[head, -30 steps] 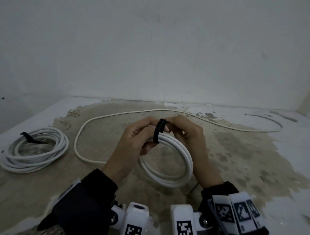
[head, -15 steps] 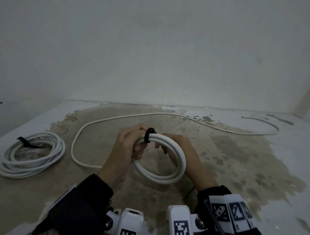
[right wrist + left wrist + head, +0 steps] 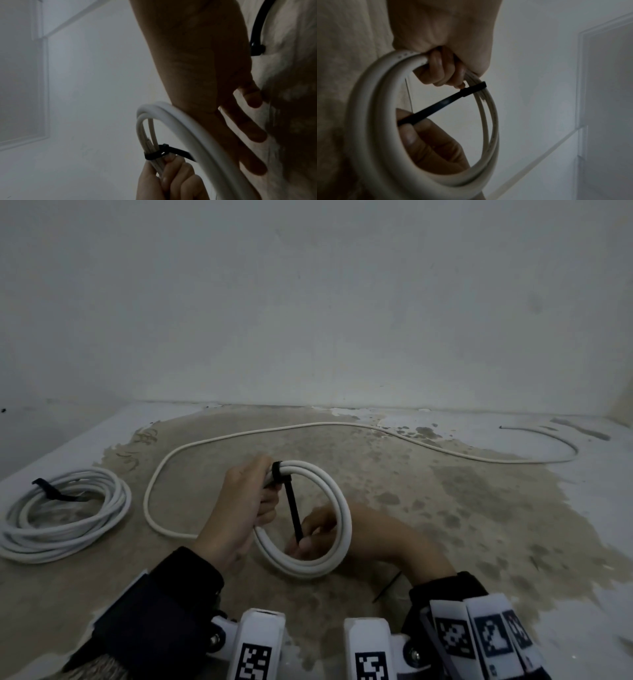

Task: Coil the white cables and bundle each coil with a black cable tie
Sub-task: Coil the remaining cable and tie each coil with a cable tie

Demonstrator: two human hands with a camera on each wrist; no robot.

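Observation:
My left hand (image 3: 251, 501) grips the top left of a small white cable coil (image 3: 337, 508), held upright above the stained floor. A black cable tie (image 3: 293, 508) is cinched round the coil's strands beside my left fingers (image 3: 440, 70), its tail running down through the loop. My right hand (image 3: 313, 534), behind the coil, pinches the end of that tail. The left wrist view shows the tie (image 3: 440, 104) stretched taut across the loop to my right thumb. In the right wrist view the tie (image 3: 154, 154) binds the strands (image 3: 180, 121) above my left hand (image 3: 171, 180).
A finished white coil (image 3: 65, 515) with a black tie lies on the floor at the left. A long loose white cable (image 3: 308, 428) snakes across the floor behind my hands toward the right wall. Another black tie (image 3: 387, 587) lies by my right wrist.
My right hand has dropped from the top of the coil down behind it, drawing the tie's tail through the loop. The tie now sits tight round the strands.

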